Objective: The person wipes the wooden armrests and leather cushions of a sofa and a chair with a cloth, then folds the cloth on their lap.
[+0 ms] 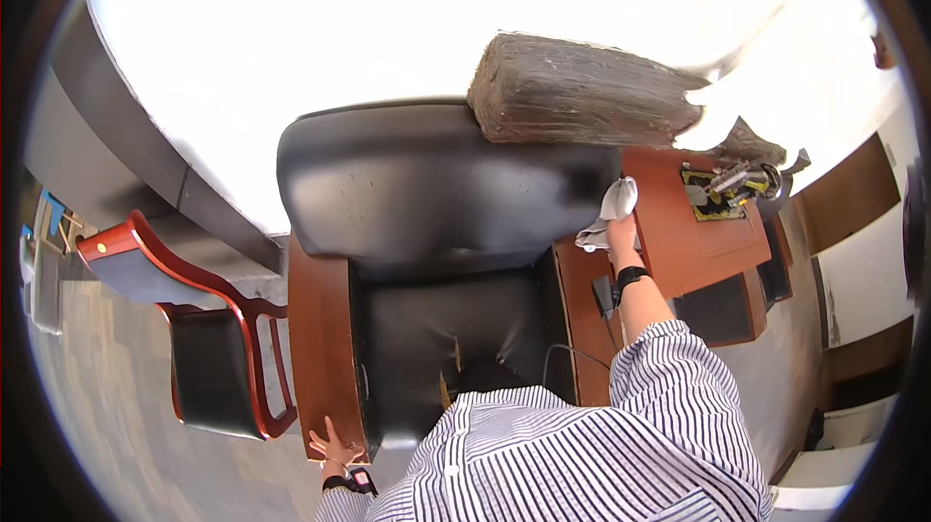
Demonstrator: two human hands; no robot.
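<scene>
My right hand (622, 233) grips a pale grey cloth (620, 198), part of which hangs over the right armrest (584, 282) beside the black backrest (444, 187). On the front end of the left wooden armrest (320, 347) rests my left hand (336, 443), with its fingers spread and nothing held. Between the two armrests is the armchair's black seat (444, 326), whose leather-like cover is torn near the front. A black adapter-like box (603, 296) with a cable lies on the right armrest, just below my right wrist.
Behind the backrest's right part extends a rough weathered log (582, 89). A reddish-brown wooden table (698, 246) stands at right, bearing a dark patterned tray (716, 206) with several small items. At left is a red-framed chair (211, 362) with black upholstery; a grey ledge (145, 122) borders the bright background.
</scene>
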